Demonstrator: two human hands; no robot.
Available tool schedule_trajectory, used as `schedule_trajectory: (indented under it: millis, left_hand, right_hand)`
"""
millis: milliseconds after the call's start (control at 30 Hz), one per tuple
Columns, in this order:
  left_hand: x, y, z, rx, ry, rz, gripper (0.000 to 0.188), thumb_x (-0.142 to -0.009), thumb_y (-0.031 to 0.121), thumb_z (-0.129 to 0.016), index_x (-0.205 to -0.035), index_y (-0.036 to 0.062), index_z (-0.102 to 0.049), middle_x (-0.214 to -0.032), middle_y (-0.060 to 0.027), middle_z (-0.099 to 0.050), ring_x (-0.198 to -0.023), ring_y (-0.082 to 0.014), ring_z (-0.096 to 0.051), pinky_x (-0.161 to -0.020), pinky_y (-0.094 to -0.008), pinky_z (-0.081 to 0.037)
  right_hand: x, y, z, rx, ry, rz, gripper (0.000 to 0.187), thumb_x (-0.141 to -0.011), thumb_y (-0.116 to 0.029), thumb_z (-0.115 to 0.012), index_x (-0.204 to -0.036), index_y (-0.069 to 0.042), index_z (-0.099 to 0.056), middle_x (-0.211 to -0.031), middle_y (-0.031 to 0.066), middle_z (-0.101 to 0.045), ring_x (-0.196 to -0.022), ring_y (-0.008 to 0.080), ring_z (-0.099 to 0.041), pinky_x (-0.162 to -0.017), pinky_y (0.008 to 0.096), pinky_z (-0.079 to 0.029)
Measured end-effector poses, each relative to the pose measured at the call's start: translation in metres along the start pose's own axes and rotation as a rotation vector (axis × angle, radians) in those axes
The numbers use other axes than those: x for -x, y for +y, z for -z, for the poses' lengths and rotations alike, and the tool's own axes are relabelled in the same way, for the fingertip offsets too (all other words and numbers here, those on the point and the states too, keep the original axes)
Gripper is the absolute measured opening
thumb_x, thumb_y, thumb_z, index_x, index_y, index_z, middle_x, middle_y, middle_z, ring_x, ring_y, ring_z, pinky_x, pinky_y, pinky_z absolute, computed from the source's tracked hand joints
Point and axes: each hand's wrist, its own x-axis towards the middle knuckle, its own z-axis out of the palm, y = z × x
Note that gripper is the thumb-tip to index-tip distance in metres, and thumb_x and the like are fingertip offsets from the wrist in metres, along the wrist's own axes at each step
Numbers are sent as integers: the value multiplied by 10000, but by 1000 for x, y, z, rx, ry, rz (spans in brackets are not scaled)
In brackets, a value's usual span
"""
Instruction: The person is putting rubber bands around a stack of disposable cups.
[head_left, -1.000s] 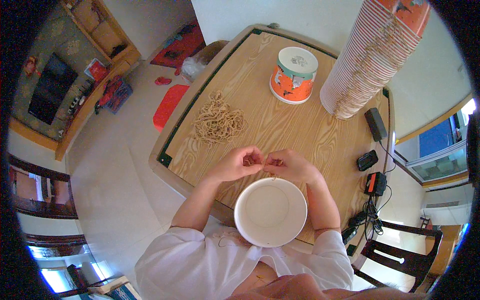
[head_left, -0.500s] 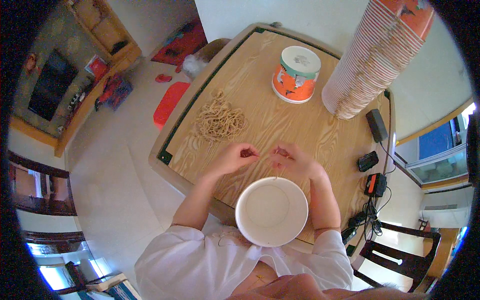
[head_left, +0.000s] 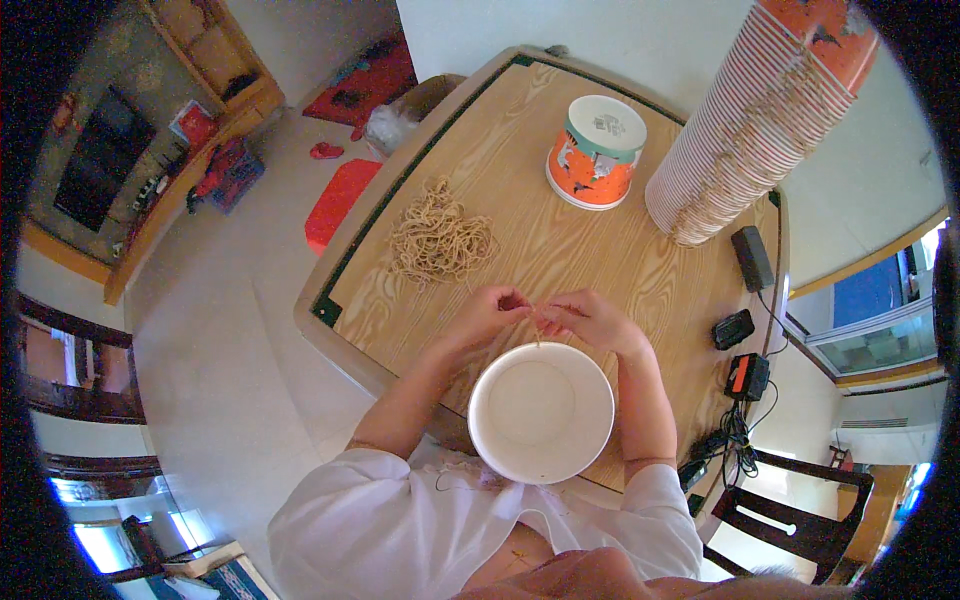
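Note:
A white paper bucket (head_left: pixel 541 415) stands mouth up between my forearms, at the table's near edge, and its inside looks bare. Just beyond its far rim my left hand (head_left: pixel 497 310) and my right hand (head_left: pixel 592 320) meet, fingertips pinched together. A thin piece of tan twine (head_left: pixel 538 334) shows between them and runs down toward the rim. Its exact path through the fingers is too small to make out. Farther left lies a loose heap of the same tan twine (head_left: pixel 442 238), apart from both hands.
An upside-down orange bucket (head_left: pixel 590 170) sits at the far side of the wooden table (head_left: pixel 520 130). Right of it leans a tall nested stack of buckets (head_left: pixel 745 130) with twine along its side. Black adapters (head_left: pixel 752 258) and cables line the right edge. A red stool (head_left: pixel 340 205) stands left.
My hands were apart and have come together at the fingertips above the bucket's far rim. The twine now shows between them.

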Motion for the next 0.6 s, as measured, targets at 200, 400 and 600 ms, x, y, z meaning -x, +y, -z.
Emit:
schedule_trajectory:
  millis: [200,400,600]
  left_hand:
    - [-2,-2,-5,58,39,-6,95,-796,106,-645,-830,20,-624,-740,-18,-607,-695,-89,-545,-659,-251,-451]
    - [-6,-22,-3,183,17,-40,93,-781,108,-654,-827,32,-627,-760,-16,-618,-699,-88,-553,-664,-254,-460]
    - [0,-5,-2,-23,-47,-9,81,-770,104,-665,-797,36,-632,-751,-12,-617,-698,-79,-553,-662,-248,-459]
  right_hand:
    - [3,-2,-1,-15,-12,-24,241,-929,-189,-506,-985,2,-641,-808,66,-657,-752,112,-609,-693,257,-501]
    - [18,-50,-1,36,-70,-53,243,-904,-207,-534,-979,-6,-647,-811,89,-670,-771,120,-618,-697,270,-496]
    - [30,-57,1,81,-86,19,224,-896,-186,-531,-975,-12,-647,-856,116,-667,-796,165,-631,-713,294,-495]
